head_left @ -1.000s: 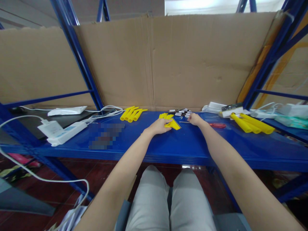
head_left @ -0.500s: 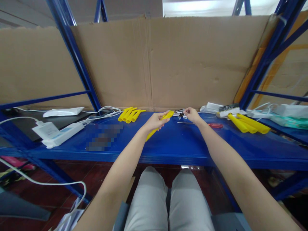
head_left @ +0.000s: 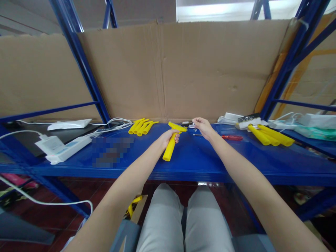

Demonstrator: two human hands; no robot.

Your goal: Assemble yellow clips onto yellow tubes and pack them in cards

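Centrally in the frame, the left hand (head_left: 172,136) grips a yellow tool (head_left: 169,150) near its neck, seemingly to leave the wide head free. The right hand's (head_left: 203,127) fingertips look drawn together; whether they hold anything, I cannot tell. A red-handled screwdriver (head_left: 232,138) lies right of centre, apparently for easy reach.

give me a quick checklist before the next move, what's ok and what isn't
1. Left hand grip on the yellow tool: ok, fingers wrapped around it near the wide head.
2. Right hand holding a part: cannot tell, fingertips are close together but anything between them is too small to see.
3. Hands apart: ok, a gap shows between them.
4. Screwdriver in hand: not ok, it lies on the shelf under the right forearm.
5. Small parts all visible: not ok, partly hidden.
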